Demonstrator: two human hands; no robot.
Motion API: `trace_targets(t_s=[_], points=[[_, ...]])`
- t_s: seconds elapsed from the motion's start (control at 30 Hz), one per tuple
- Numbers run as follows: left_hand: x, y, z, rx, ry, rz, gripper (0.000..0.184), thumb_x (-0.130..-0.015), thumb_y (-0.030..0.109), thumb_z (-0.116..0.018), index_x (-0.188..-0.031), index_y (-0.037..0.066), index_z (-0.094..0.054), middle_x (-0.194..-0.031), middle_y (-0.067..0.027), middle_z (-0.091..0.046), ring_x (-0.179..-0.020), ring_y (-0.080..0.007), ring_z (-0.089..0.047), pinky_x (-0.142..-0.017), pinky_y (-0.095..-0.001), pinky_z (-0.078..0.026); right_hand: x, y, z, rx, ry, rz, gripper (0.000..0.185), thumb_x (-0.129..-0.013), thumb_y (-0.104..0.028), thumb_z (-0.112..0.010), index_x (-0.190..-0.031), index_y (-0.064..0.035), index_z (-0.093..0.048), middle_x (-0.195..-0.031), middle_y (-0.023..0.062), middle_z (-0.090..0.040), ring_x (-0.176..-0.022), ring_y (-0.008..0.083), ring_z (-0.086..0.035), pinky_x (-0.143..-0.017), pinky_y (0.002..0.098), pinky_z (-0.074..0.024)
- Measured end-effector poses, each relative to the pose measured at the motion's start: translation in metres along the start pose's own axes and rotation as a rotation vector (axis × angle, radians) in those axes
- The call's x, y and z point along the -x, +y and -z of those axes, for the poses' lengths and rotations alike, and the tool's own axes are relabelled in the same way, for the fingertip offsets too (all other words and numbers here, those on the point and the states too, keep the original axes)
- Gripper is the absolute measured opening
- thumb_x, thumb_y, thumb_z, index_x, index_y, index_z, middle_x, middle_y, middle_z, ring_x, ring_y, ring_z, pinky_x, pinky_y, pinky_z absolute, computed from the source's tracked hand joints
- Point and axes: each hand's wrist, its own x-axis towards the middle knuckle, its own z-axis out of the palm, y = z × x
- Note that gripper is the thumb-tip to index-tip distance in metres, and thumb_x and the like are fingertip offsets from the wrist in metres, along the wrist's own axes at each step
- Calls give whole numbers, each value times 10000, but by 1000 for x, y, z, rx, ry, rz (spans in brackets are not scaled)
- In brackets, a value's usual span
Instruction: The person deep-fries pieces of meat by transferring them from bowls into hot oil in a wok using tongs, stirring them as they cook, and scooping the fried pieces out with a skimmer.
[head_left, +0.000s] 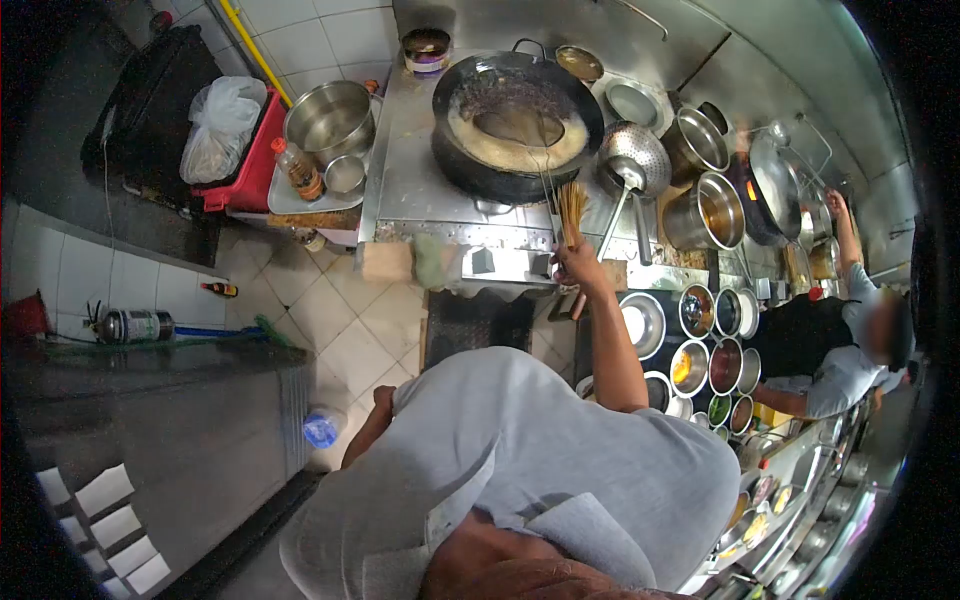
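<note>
My right hand point(577, 265) is closed at the stove's front edge, around the long handle of a wire strainer point(520, 128). The wooden end of that handle sticks out below my fist. The strainer's head lies in a large black wok point(452, 160) of pale, frothy liquid. A bamboo brush point(572, 205) stands right at my fingers; whether they grip it too, I cannot tell. My left hand point(383, 397) hangs low beside my shirt, its fingers mostly hidden. A perforated ladle point(634, 160) rests to the right of the wok.
Metal pots point(704, 210) stand right of the stove, with several seasoning bowls point(690, 367) nearer me. Left are a steel pot point(330, 117), a sauce bottle point(298, 170) and a red crate point(243, 165). Another person point(850, 340) works at far right. A fire extinguisher point(135, 326) is at left.
</note>
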Motion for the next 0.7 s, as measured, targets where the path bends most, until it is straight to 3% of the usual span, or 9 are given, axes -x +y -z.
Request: trace_targets(t_s=[0.2, 0.27, 0.3, 0.33, 0.4, 0.43, 0.53, 0.6, 0.7], points=[[7, 6, 52, -69, 307, -127, 224, -775, 201, -651, -625, 38, -683, -744, -180, -694, -752, -311, -712, -634, -430, -550, 2, 12, 7, -49, 89, -62, 756, -949, -369, -621, -1547, -159, -209, -1038, 158, -641, -706, 223, -652, -645, 366, -548], [-7, 11, 93, 454, 224, 136, 125, -738, 138, -669, -675, 31, -652, -630, -147, -643, -591, -276, -652, -512, -420, -526, -9, 34, 16, -24, 115, -51, 862, -917, -489, -633, -1546, -94, -196, -1282, 226, -559, -940, 296, -664, -871, 431, -513], [-33, -4, 89, 406, 430, 116, 94, -771, 92, -615, -709, 22, -632, -638, -142, -619, -520, -269, -606, -456, -396, -509, -9, 34, 13, -68, 211, -119, 841, -924, -473, -630, -1548, -105, -203, -1269, 231, -572, -967, 303, -659, -849, 436, -519], [-59, 6, 98, 1317, 735, 370, 119, -817, 62, -566, -718, 3, -594, -679, -154, -606, -521, -261, -595, -458, -385, -497, -23, 63, 23, 30, 236, -83, 825, -930, -460, -624, -1548, -108, -205, -1282, 238, -565, -992, 312, -652, -838, 438, -521], [-129, -13, 126, 1013, 1172, 135, 74, -898, 100, -567, -857, 39, -571, -653, -55, -552, -527, -166, -539, -460, -306, -466, 7, 43, 9, -114, 332, -96, 736, -953, -425, -600, -1520, -90, -269, -1118, 183, -624, -873, 235, -654, -685, 362, -532], [-73, 28, 237, 1603, 824, 176, 100, -873, 74, -553, -819, -10, -559, -720, -117, -566, -700, -224, -587, -632, -399, -483, 8, 51, 10, -142, 388, -77, 691, -961, -414, -591, -1498, -75, -318, -1035, 152, -639, -816, 202, -645, -626, 326, -525], [-157, 27, 303, 1167, 1156, -50, 26, -905, 69, -567, -909, 51, -585, -786, -55, -576, -662, -142, -560, -560, -296, -488, 30, 75, 12, -187, 355, -25, 588, -975, -391, -566, -1420, -36, -422, -910, 91, -608, -725, 152, -602, -548, 282, -486], [-129, 74, 383, 1658, 931, -229, 66, -924, 90, -568, -987, 76, -584, -824, -21, -580, -645, -108, -552, -547, -241, -487, 70, 60, -4, -177, 401, -64, 494, -990, -325, -535, -1359, -1, -481, -864, 79, -593, -749, 150, -593, -581, 286, -498], [-101, 137, 441, 1552, 868, -392, 145, -994, 175, -547, -1088, 65, -566, -822, -29, -583, -641, -107, -540, -565, -240, -484, 125, 85, -30, 298, 756, 178, 509, -964, -391, -571, -1268, 17, -570, -950, 182, -673, -837, 303, -651, -747, 388, -519]])
